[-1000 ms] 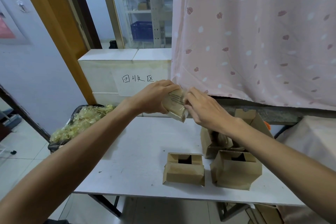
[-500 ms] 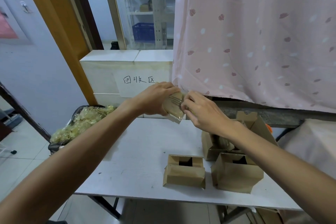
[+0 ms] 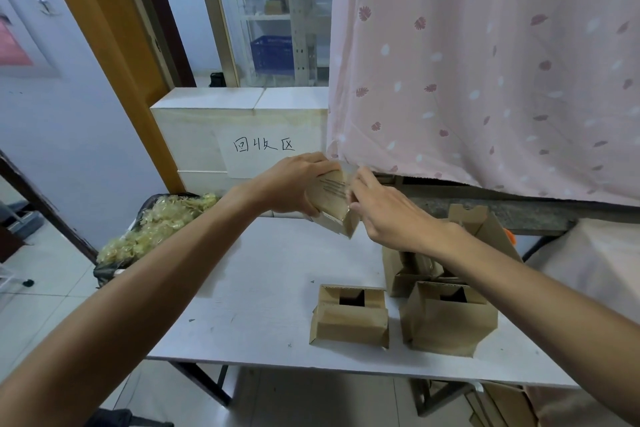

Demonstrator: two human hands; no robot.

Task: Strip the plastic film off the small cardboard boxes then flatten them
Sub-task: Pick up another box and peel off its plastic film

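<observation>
Box [image 3: 330, 203]: film-wrapped, tilted, held above the far edge of the table [image 3: 263, 291].
Left hand [image 3: 289, 189]: grips Box from the left, fingers curled over its top.
Right hand [image 3: 389, 217]: fingertips pinch film [image 3: 348, 172] at Box's right edge.
Open boxes [image 3: 349, 321]: three, standing on table's near right part.
Bin [image 3: 156, 227]: holds film scraps, left of table.

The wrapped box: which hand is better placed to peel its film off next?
Probably the right hand: its fingertips pinch the film at the box edge, while the left hand grips the box and steadies it.
</observation>
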